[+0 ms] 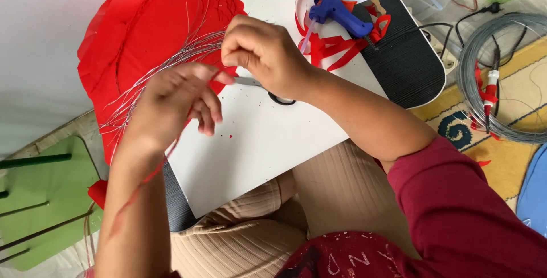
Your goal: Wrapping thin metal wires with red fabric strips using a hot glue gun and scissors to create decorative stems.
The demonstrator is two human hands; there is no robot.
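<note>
My left hand (174, 102) and my right hand (265, 56) meet above a white board (268, 141) that lies across my lap. The left hand's fingers pinch a thin red strip (149, 174) that trails down along my forearm. Closed fingertips of the right hand grip the same strip close to the left fingers. A bundle of thin silver wires (165, 67) fans out beneath both hands over a stack of red paper sheets (148, 21). Scissors (268, 92) with a black handle lie on the board, partly hidden under my right hand.
A blue glue gun (336, 7) rests among red ribbon scraps (333, 44) at the board's far edge. A black ribbed board (407, 56) lies to the right. On the floor lie a coil of grey wire (501, 73) and a green stool (40, 198).
</note>
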